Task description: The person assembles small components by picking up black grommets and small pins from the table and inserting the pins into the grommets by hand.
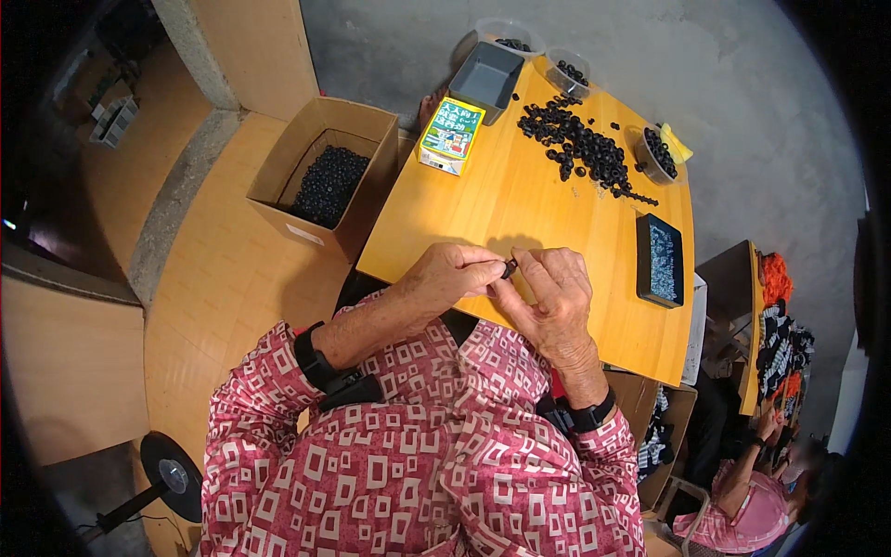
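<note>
Head view. Landmark: the yellow wooden table [436,218].

Item: small black part [510,269], one, above the table's near edge; finer detail hidden by fingers.
Item: left hand [452,274], thumb and forefinger pinching that part.
Item: right hand [557,295], fingertips grasping the same part from the other side.
Item: heap of black parts [594,153], loose, towards the table's far right.
Item: black tray [661,301] of small pale pieces [661,260], near the table's right edge.

Handling note, by judgement: let the left pinch steady the part while the right fingertips work it; apply even, straight pressure; stay above the tabletop, so a slip lands there.
</note>
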`<move>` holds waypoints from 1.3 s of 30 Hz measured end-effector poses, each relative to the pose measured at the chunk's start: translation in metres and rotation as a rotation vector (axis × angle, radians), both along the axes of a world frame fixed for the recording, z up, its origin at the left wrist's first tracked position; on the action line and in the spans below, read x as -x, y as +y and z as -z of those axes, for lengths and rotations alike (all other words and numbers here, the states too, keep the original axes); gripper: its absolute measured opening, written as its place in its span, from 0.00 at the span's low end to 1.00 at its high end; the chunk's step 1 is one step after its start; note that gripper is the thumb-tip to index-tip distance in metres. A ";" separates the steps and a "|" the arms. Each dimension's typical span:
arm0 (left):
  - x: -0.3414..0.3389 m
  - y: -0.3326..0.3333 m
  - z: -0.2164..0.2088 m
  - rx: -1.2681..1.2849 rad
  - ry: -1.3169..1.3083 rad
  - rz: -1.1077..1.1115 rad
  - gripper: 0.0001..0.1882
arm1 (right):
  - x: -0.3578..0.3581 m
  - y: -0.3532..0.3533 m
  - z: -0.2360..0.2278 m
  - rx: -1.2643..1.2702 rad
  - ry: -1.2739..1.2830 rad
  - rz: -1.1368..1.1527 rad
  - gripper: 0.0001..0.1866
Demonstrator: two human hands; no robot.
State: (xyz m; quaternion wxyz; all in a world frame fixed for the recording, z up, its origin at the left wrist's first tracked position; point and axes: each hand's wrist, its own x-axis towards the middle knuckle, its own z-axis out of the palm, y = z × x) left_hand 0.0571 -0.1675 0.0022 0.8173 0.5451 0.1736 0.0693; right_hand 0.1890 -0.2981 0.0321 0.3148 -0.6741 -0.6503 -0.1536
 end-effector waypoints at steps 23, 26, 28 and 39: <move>-0.005 -0.002 0.000 -0.251 -0.002 -0.074 0.18 | 0.007 0.001 -0.001 0.051 -0.185 0.065 0.12; -0.003 0.000 -0.003 -0.274 -0.016 -0.056 0.17 | 0.011 0.001 -0.005 0.095 -0.205 0.055 0.12; -0.002 0.002 -0.004 -0.315 -0.012 -0.047 0.17 | 0.010 0.002 -0.006 0.098 -0.181 0.047 0.12; -0.004 -0.005 -0.002 -0.009 -0.070 -0.069 0.15 | 0.001 0.002 0.003 0.044 0.080 0.030 0.22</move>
